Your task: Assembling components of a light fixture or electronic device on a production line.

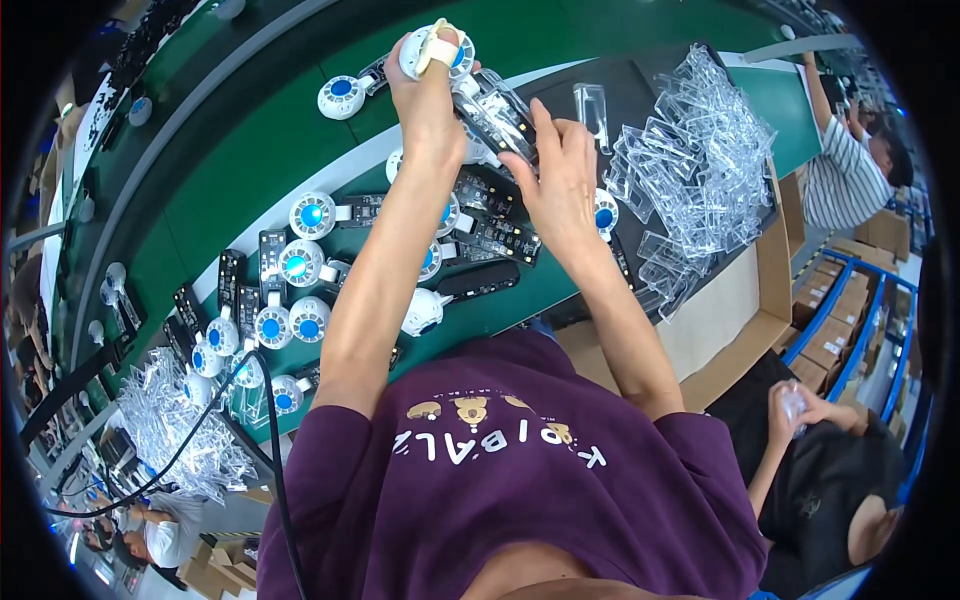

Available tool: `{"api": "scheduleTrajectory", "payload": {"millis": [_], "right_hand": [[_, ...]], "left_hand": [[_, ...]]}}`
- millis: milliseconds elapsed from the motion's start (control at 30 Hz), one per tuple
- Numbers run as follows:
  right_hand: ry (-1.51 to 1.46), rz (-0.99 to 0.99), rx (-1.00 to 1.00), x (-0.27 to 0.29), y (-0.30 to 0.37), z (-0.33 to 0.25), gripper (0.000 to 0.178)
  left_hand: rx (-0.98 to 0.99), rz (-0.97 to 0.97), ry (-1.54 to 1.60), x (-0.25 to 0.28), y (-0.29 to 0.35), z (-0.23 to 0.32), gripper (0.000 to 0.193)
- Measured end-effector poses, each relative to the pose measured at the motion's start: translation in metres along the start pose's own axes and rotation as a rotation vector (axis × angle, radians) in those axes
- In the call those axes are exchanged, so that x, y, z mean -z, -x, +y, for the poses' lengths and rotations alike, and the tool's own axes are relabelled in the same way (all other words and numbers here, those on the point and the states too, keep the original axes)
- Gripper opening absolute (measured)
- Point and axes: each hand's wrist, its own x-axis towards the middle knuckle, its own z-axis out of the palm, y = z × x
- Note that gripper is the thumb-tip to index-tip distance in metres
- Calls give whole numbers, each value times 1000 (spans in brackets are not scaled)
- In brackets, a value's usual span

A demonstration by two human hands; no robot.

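My left hand is closed around the white round head of a small fan-like device, with a pale yellow wrap on its thumb. From that head a dark circuit-board handle slants toward my right hand. A clear plastic cover lies over the handle. The thumb and forefinger of my right hand grip the covered handle near its end, partly hiding it. Below my hands, several similar devices with blue centres and dark boards rest on the green bench. A single clear cover lies right of my right hand.
A heap of clear plastic covers fills a dark tray at the right; another heap is at the lower left. An open cardboard box stands beside the bench. A black cable hangs at my left. Co-workers are nearby.
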Motion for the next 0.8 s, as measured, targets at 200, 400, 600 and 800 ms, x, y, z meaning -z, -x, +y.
{"api": "scheduleTrajectory", "payload": {"millis": [200, 400, 600, 800], "right_hand": [[67, -108, 74, 4, -1, 3, 60], [84, -120, 102, 1, -4, 1, 60], [-12, -142, 112, -4, 3, 7, 59], [-234, -51, 190, -4, -7, 25, 60]], "left_hand": [[18, -11, 54, 2, 3, 5, 54], [-106, 23, -52, -8, 7, 6, 57], [-3, -93, -58, 3, 5, 6, 48], [16, -245, 130, 13, 11, 5, 39]]}}
